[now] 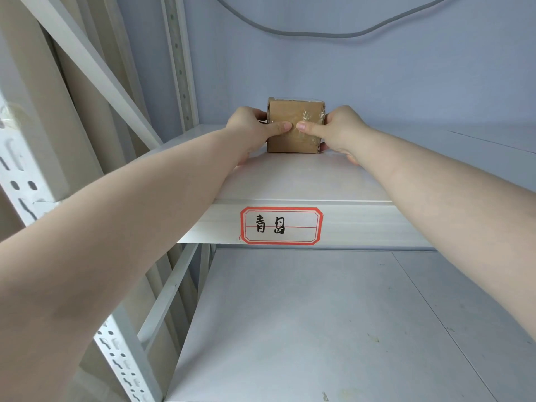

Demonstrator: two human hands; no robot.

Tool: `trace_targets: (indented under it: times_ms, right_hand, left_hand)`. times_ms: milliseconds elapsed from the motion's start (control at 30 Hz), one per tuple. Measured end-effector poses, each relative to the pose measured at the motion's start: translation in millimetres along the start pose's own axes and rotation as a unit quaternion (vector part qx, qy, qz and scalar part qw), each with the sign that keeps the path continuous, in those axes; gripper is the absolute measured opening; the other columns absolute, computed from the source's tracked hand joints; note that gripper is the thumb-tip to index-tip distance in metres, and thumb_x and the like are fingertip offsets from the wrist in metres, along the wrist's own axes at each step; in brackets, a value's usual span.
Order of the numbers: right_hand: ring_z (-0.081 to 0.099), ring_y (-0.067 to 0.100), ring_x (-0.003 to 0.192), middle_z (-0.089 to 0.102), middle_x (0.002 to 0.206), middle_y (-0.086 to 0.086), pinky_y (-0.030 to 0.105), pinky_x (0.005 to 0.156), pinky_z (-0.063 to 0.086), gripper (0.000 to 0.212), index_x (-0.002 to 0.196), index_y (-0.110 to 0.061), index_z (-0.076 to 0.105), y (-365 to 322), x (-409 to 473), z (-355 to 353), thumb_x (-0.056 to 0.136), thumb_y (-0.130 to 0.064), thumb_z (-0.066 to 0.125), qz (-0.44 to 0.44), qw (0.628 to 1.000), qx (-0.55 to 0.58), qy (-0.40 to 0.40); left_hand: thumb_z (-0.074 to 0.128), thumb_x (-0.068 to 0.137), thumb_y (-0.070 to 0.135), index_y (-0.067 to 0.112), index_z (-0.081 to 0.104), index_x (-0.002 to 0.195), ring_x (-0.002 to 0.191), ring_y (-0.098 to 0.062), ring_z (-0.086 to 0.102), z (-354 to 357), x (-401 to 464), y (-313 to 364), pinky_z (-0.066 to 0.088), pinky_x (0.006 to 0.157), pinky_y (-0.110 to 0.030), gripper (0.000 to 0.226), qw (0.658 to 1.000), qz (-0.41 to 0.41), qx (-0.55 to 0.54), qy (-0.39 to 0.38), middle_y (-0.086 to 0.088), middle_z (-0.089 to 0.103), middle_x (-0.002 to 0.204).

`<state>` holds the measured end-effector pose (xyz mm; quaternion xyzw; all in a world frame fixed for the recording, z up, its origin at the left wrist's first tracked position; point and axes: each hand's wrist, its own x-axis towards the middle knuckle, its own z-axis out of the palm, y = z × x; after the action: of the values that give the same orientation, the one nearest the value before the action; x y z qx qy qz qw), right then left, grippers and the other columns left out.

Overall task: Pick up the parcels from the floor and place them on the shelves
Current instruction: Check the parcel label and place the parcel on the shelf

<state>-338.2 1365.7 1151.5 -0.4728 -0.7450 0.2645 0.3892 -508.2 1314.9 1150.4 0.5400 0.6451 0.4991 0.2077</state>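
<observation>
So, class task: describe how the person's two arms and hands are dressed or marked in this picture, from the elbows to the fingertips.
Both forearms are bare, with no sleeves in view. The left hand and right hand wear no gloves, and no rings, watch or bracelet show. The thumbnails look short and unpainted. No cables, straps or markings appear on either arm.

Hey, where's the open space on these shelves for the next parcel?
The upper shelf is bare right of the cardboard parcel, out to the frame's right edge, and in front of it down to the red-bordered label. The lower shelf shows nothing on it. It is crowded only at the parcel, with the left hand and right hand on it.
</observation>
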Motion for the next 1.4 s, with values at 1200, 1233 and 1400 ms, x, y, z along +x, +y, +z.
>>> trace_targets:
  times_ms: [1200, 1233, 1400]
  right_hand:
    - [0.062, 0.017, 0.079, 0.068, 0.095, 0.008, 0.028, 0.071, 0.053, 0.015, 0.091, -0.016, 0.069, -39, -116, -27, 0.080, -0.022, 0.076, -0.026, 0.990, 0.117, 0.068]
    - [0.062, 0.014, 0.072, 0.069, 0.089, 0.007, 0.023, 0.063, 0.053, 0.008, 0.085, -0.018, 0.067, -44, -133, -27, 0.082, -0.018, 0.075, -0.043, 0.986, 0.151, 0.062]
    - [0.060, 0.007, 0.060, 0.064, 0.070, 0.001, 0.015, 0.050, 0.049, 0.006, 0.086, -0.014, 0.068, -55, -206, -20, 0.085, -0.009, 0.071, -0.085, 0.963, 0.256, 0.011]
  left_hand:
    - [0.077, 0.085, 0.017, 0.010, 0.064, 0.125, 0.099, -0.014, 0.065, -45, -121, 32, 0.056, 0.086, -0.025, 0.042, 0.991, 0.007, -0.130, 0.041, -0.002, 0.069, 0.107]
    - [0.074, 0.087, 0.013, 0.010, 0.066, 0.118, 0.093, -0.012, 0.065, -46, -137, 32, 0.056, 0.083, -0.024, 0.032, 0.986, 0.032, -0.153, 0.050, 0.001, 0.068, 0.099]
    - [0.069, 0.090, 0.005, 0.019, 0.065, 0.100, 0.073, -0.001, 0.064, -40, -214, 18, 0.054, 0.072, -0.015, 0.017, 0.965, 0.081, -0.230, 0.095, 0.007, 0.066, 0.085]
